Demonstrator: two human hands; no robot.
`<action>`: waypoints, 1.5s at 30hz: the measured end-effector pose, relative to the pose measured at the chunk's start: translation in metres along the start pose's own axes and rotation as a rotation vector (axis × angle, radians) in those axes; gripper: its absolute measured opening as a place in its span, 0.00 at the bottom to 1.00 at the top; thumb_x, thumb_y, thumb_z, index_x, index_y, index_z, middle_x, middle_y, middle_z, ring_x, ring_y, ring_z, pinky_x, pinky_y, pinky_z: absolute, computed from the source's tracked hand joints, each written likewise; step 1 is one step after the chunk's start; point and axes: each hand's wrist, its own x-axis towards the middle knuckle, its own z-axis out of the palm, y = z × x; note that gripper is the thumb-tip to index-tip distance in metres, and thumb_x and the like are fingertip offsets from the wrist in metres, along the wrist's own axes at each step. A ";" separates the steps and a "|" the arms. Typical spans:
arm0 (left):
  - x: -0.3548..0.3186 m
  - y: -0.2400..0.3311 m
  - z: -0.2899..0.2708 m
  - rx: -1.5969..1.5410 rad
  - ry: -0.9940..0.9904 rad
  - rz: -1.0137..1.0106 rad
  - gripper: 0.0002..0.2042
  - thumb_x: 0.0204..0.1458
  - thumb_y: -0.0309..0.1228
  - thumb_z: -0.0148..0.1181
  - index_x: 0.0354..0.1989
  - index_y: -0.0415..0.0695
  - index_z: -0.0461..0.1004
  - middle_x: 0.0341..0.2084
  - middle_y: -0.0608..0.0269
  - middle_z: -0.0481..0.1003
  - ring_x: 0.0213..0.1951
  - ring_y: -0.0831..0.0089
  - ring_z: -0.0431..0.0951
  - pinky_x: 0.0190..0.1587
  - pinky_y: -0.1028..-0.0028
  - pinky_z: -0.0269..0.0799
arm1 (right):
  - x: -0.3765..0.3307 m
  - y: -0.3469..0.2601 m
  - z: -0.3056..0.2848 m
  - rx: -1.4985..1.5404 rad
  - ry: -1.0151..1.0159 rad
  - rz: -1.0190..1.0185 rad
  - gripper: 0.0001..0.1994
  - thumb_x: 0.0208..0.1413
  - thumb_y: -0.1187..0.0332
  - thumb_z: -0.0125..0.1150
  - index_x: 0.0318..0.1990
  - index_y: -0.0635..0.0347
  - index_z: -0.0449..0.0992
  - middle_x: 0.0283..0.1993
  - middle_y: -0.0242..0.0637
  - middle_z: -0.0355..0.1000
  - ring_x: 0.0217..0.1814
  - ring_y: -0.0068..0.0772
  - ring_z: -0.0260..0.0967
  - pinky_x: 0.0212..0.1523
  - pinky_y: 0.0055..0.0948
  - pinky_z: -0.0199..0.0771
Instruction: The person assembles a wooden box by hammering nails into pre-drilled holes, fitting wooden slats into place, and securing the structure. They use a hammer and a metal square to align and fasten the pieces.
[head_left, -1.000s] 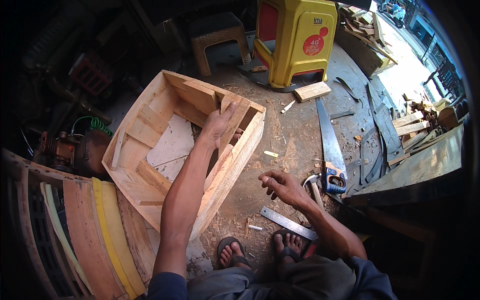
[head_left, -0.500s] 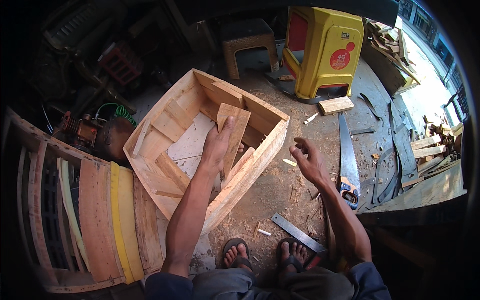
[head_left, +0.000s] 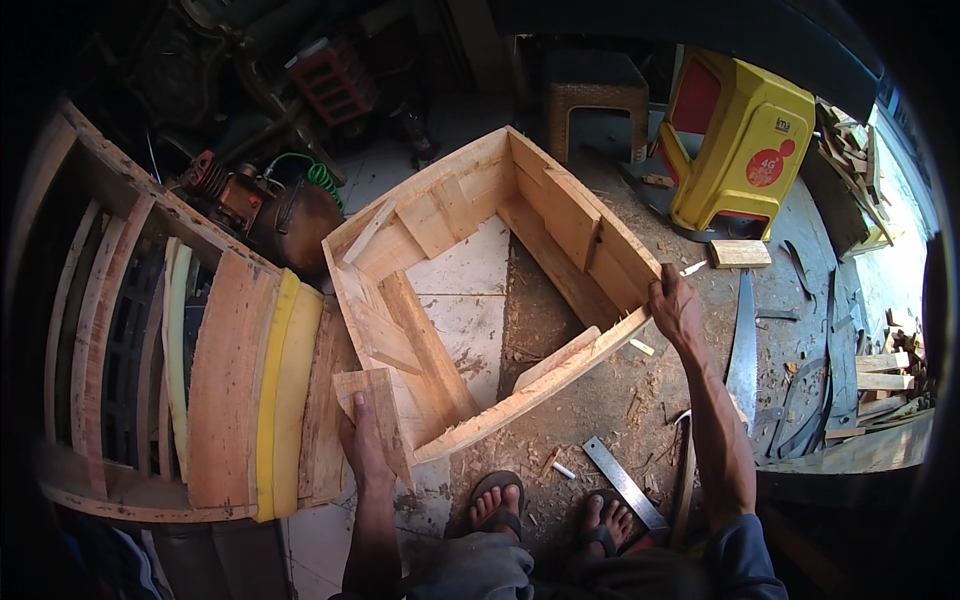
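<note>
A four-sided wooden frame [head_left: 545, 374] stands on the floor in front of me, with short wood blocks fixed along its inner walls. My right hand [head_left: 678, 308] is closed around its right corner, the fingers curled over the top edge. At the frame's near left corner, my left hand [head_left: 366, 450] grips a short wooden board [head_left: 384, 402], thumb on its upper face. The board is tilted and overlaps the corner in view; whether it touches the frame I cannot tell. The left fingers are hidden beneath it.
Left stands a slatted wooden piece [head_left: 228, 380] with a yellow strip. Right lie a handsaw [head_left: 743, 345], a wood block [head_left: 740, 254] and dark strips. A metal square [head_left: 622, 486] and white chalk [head_left: 564, 470] lie near my feet. Behind are a yellow stool [head_left: 745, 150] and a compressor [head_left: 300, 215].
My left hand has carried the board from over the frame's inside to its near left corner. My right hand, free before, has closed on the right corner. The view has swung left.
</note>
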 end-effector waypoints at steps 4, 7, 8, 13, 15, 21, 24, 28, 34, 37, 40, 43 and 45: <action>0.007 -0.008 -0.003 0.134 -0.135 0.124 0.28 0.65 0.44 0.57 0.64 0.32 0.65 0.56 0.54 0.72 0.57 0.67 0.73 0.61 0.67 0.67 | -0.073 0.008 -0.017 0.024 -0.007 0.085 0.15 0.59 0.65 0.55 0.48 0.67 0.71 0.39 0.62 0.75 0.42 0.66 0.75 0.44 0.55 0.73; 0.032 -0.008 -0.023 0.091 -0.245 0.115 0.25 0.63 0.40 0.61 0.60 0.32 0.68 0.55 0.54 0.73 0.57 0.69 0.73 0.61 0.68 0.67 | -0.147 0.011 -0.047 -0.097 -0.053 0.116 0.13 0.56 0.68 0.59 0.44 0.67 0.69 0.35 0.59 0.71 0.38 0.65 0.73 0.41 0.54 0.71; 0.037 0.000 -0.020 0.165 -0.268 0.148 0.24 0.63 0.39 0.62 0.59 0.32 0.69 0.54 0.54 0.74 0.56 0.70 0.73 0.60 0.68 0.67 | -0.172 0.007 -0.056 -0.104 -0.088 0.136 0.13 0.54 0.68 0.61 0.43 0.66 0.68 0.34 0.57 0.70 0.37 0.64 0.72 0.41 0.54 0.71; 0.049 0.035 0.080 0.500 -0.581 0.564 0.19 0.56 0.30 0.68 0.54 0.38 0.73 0.46 0.55 0.77 0.51 0.65 0.77 0.55 0.64 0.73 | -0.255 -0.007 -0.075 0.108 -0.143 0.260 0.18 0.51 0.63 0.67 0.41 0.66 0.69 0.35 0.54 0.70 0.39 0.61 0.71 0.40 0.50 0.71; 0.049 0.033 0.149 0.567 -0.699 0.980 0.22 0.50 0.25 0.69 0.55 0.43 0.75 0.45 0.56 0.78 0.49 0.61 0.79 0.53 0.64 0.75 | -0.251 -0.009 -0.080 0.105 -0.162 0.270 0.18 0.51 0.61 0.67 0.40 0.67 0.70 0.36 0.54 0.70 0.39 0.60 0.70 0.41 0.50 0.71; 0.074 -0.018 0.329 0.600 -0.918 1.471 0.25 0.40 0.23 0.66 0.52 0.45 0.78 0.44 0.55 0.78 0.47 0.54 0.78 0.54 0.60 0.73 | -0.240 -0.019 -0.072 -0.006 -0.246 0.235 0.20 0.51 0.59 0.67 0.40 0.67 0.68 0.38 0.55 0.69 0.42 0.60 0.71 0.43 0.50 0.70; 0.062 -0.038 0.384 0.601 -0.893 1.455 0.21 0.45 0.29 0.69 0.50 0.43 0.78 0.43 0.55 0.78 0.47 0.51 0.78 0.53 0.58 0.74 | -0.245 -0.011 -0.078 0.089 -0.199 0.228 0.25 0.52 0.55 0.68 0.45 0.69 0.69 0.39 0.55 0.69 0.42 0.58 0.71 0.44 0.48 0.71; 0.066 -0.035 0.409 0.495 -1.191 0.682 0.21 0.55 0.41 0.70 0.51 0.40 0.77 0.41 0.54 0.81 0.44 0.57 0.81 0.49 0.61 0.76 | -0.245 -0.007 -0.084 0.111 -0.269 0.262 0.27 0.52 0.52 0.69 0.46 0.69 0.69 0.40 0.54 0.69 0.43 0.55 0.71 0.45 0.47 0.71; 0.081 -0.051 0.395 0.035 -1.072 -0.250 0.28 0.58 0.47 0.68 0.55 0.33 0.75 0.48 0.56 0.80 0.49 0.67 0.80 0.53 0.70 0.74 | -0.237 -0.014 -0.083 0.128 -0.331 0.258 0.28 0.54 0.51 0.69 0.46 0.68 0.67 0.40 0.55 0.67 0.44 0.59 0.69 0.45 0.50 0.69; 0.039 -0.059 0.368 -0.174 -0.958 -0.485 0.30 0.59 0.44 0.67 0.62 0.34 0.68 0.59 0.53 0.72 0.62 0.62 0.70 0.64 0.54 0.64 | -0.239 -0.005 -0.076 0.141 -0.265 0.195 0.29 0.56 0.47 0.67 0.44 0.68 0.67 0.39 0.55 0.67 0.42 0.59 0.68 0.44 0.50 0.68; -0.023 -0.035 0.310 -0.197 -0.981 -0.638 0.28 0.60 0.39 0.66 0.64 0.37 0.65 0.58 0.55 0.72 0.60 0.61 0.71 0.63 0.49 0.66 | -0.248 0.004 -0.078 0.176 -0.202 0.214 0.28 0.62 0.44 0.59 0.44 0.67 0.68 0.36 0.53 0.66 0.39 0.55 0.69 0.41 0.48 0.69; -0.064 -0.032 0.239 -0.139 -1.000 -0.759 0.25 0.63 0.37 0.62 0.64 0.38 0.65 0.58 0.56 0.73 0.59 0.63 0.74 0.62 0.54 0.73 | -0.249 0.002 -0.079 0.353 -0.181 0.301 0.27 0.65 0.44 0.56 0.42 0.66 0.69 0.35 0.51 0.66 0.38 0.52 0.69 0.40 0.46 0.69; -0.082 -0.037 0.208 -0.087 -0.998 -0.834 0.24 0.64 0.36 0.61 0.64 0.39 0.65 0.58 0.56 0.72 0.58 0.62 0.74 0.61 0.53 0.73 | -0.245 -0.003 -0.077 0.333 -0.193 0.308 0.27 0.65 0.44 0.55 0.42 0.66 0.69 0.35 0.51 0.66 0.37 0.52 0.69 0.40 0.46 0.69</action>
